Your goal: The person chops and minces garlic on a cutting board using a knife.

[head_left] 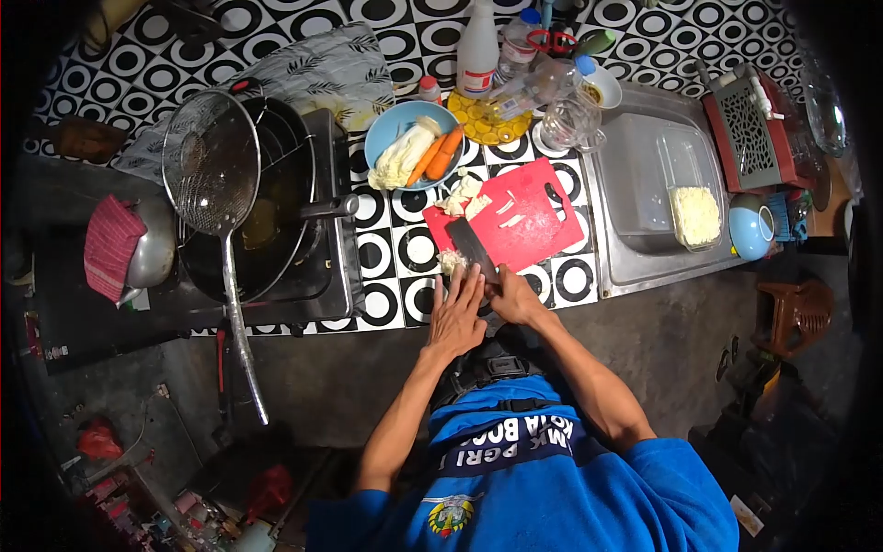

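Observation:
My right hand [517,296] is closed around the handle of a kitchen knife [473,247], whose dark blade lies over the left part of a red cutting board [543,230]. My left hand [457,317] rests by the board's front left corner, fingers stretched out beside the blade. Close to those fingertips is a small heap of chopped pale vegetable [450,261]. More pale pieces [463,198] sit at the board's upper left edge, and a few thin strips [507,210] lie on its middle. Behind the board, a blue plate [380,138] bears a pale cabbage [405,156] and carrots [446,153].
Left stands a stove with a wok [299,239] and a large strainer [212,166] across it. At right is a metal sink [612,262] with a clear container of shredded pale food [696,218]. Bottles [476,55] and a glass mug [566,124] line the back.

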